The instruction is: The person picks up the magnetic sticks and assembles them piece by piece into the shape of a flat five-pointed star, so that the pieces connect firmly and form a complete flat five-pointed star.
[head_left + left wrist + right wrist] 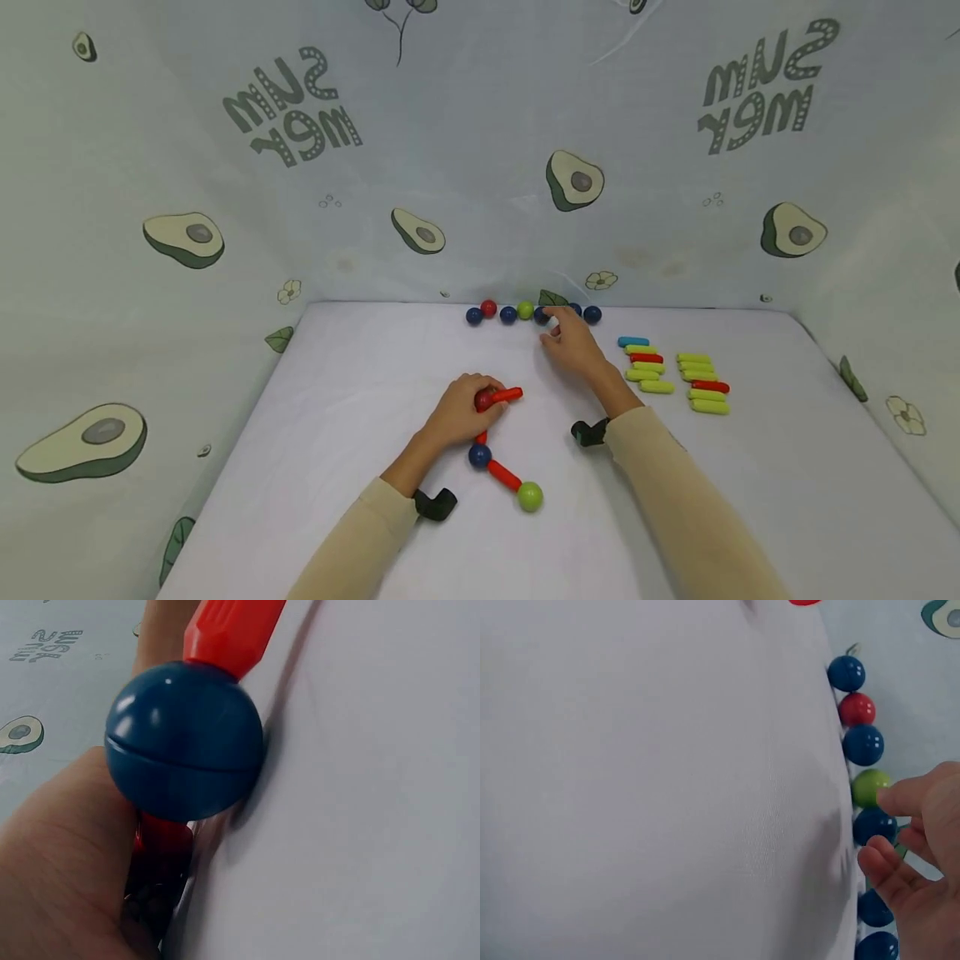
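balls (530, 497): 6 blue, 2 red, 2 green | rods (504, 475): 1 blue, 5 red, 9 green

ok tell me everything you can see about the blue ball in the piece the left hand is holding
The blue ball is dark, round and glossy, plastic by its look, with bright highlights and a thin seam line around its middle. It serves as a joint: one red rod runs from it to a green ball, another red rod towards the left hand. It sits low by the white tabletop; whether it touches is unclear.
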### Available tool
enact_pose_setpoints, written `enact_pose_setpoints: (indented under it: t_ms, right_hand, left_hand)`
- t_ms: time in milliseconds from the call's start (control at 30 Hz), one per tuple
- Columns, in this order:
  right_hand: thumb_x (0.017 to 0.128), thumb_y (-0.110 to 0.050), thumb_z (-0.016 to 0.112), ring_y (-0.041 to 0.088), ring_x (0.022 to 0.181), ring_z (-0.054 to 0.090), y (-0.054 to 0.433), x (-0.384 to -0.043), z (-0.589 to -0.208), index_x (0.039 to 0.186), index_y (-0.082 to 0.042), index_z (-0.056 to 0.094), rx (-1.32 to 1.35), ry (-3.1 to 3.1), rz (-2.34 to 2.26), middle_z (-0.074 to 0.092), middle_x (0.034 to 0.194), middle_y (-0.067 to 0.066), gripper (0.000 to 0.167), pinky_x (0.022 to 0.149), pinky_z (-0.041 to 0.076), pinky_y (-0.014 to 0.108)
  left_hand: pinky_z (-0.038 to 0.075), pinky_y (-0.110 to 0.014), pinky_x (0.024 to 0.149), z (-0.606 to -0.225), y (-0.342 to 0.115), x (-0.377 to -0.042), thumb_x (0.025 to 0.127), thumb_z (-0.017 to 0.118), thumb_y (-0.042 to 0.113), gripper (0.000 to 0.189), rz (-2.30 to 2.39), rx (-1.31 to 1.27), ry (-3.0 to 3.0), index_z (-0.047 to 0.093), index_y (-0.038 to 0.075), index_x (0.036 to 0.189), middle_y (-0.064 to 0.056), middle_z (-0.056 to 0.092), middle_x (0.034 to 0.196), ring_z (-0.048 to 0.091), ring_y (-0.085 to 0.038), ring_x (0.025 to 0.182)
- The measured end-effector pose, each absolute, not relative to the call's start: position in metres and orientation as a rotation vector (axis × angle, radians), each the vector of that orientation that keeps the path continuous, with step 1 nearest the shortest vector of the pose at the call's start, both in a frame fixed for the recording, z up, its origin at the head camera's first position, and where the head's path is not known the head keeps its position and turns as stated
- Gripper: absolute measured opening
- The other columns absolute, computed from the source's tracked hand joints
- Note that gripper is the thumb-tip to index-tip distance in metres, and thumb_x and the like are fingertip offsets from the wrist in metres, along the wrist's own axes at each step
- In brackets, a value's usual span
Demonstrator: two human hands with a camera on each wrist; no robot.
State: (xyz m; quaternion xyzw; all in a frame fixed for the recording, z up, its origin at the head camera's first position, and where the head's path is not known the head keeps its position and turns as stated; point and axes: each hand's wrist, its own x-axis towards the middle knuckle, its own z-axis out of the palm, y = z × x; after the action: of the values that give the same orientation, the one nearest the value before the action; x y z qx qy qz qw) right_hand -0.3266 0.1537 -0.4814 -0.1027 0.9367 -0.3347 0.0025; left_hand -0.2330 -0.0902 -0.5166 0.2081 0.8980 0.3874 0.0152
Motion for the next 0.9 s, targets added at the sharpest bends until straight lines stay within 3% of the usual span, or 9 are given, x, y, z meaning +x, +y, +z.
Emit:
enact_pose_setpoints:
  t_ms: [267,367,600,900]
  right_hand:
    - [0.101,-0.018,0.062,0.029,0.107,0.055,0.156,-0.338,-0.489,0.159,-0.007,0.032,-0.354,2.924,-0.956,0.032,0.163,0.015,0.067,0.097,0.050,0.045]
    - [0.101,-0.017,0.062,0.030,0.106,0.055,0.156,-0.339,-0.490,0.153,-0.005,0.039,-0.340,2.925,-0.968,0.041,0.153,0.018,0.059,0.095,0.050,0.046]
    - [0.098,-0.017,0.066,0.029,0.096,0.054,0.158,-0.329,-0.489,0.133,-0.006,0.050,-0.285,2.888,-1.036,0.059,0.110,0.016,0.040,0.085,0.049,0.039]
    - [0.095,-0.014,0.069,0.028,0.105,0.061,0.169,-0.279,-0.483,0.130,-0.006,0.056,-0.377,2.801,-1.094,0.063,0.125,0.015,0.038,0.095,0.055,0.044]
  left_hand:
    - [0.047,-0.029,0.078,-0.519,-0.088,-0.231,0.094,0.072,0.031,0.025,1.214,0.665,2.790,0.073,0.019,0.116,0.002,0.070,0.105,0.056,-0.014,0.093]
    - [0.047,-0.028,0.077,-0.519,-0.087,-0.232,0.093,0.072,0.030,0.025,1.227,0.664,2.781,0.074,0.019,0.115,0.002,0.070,0.104,0.056,-0.013,0.093]
    - [0.047,-0.028,0.079,-0.520,-0.088,-0.234,0.094,0.072,0.032,0.025,1.223,0.673,2.774,0.075,0.020,0.115,0.003,0.071,0.107,0.056,-0.012,0.095]
    - [0.045,-0.027,0.074,-0.520,-0.091,-0.236,0.093,0.073,0.033,0.027,1.191,0.670,2.799,0.077,0.023,0.118,0.003,0.071,0.103,0.054,-0.012,0.091]
